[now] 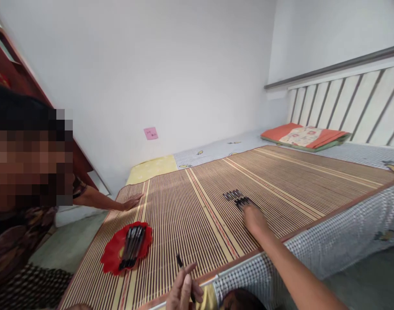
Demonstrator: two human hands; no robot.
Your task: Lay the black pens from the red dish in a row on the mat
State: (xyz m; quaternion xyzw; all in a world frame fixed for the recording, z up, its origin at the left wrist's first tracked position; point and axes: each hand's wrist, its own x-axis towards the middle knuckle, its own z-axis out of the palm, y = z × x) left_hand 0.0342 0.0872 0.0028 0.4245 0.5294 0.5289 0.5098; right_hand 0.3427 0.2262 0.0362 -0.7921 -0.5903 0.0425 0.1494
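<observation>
My left hand [183,289], at the lower middle edge of the bed, is closed around a dark pen [179,260] whose black end sticks up past the fingers. My right hand [255,220] reaches out palm down over the striped mat [171,215]. Its fingertips meet a group of short dark pen-like pieces [242,201]; the fingers are mostly hidden, so their grip does not show. Just beyond lies a row of similar dark and silvery pieces [232,195]. Left of my hands, a red scalloped plate [108,254] holds several black pens [132,245] lying side by side.
At the left, another person leans in, one hand [132,201] resting flat on the mat. A folded orange cloth [290,131] lies at the far right before a white slatted headboard [345,103]. A pink note [151,133] hangs on the wall. A dark rounded shape [242,300] shows at the bottom edge.
</observation>
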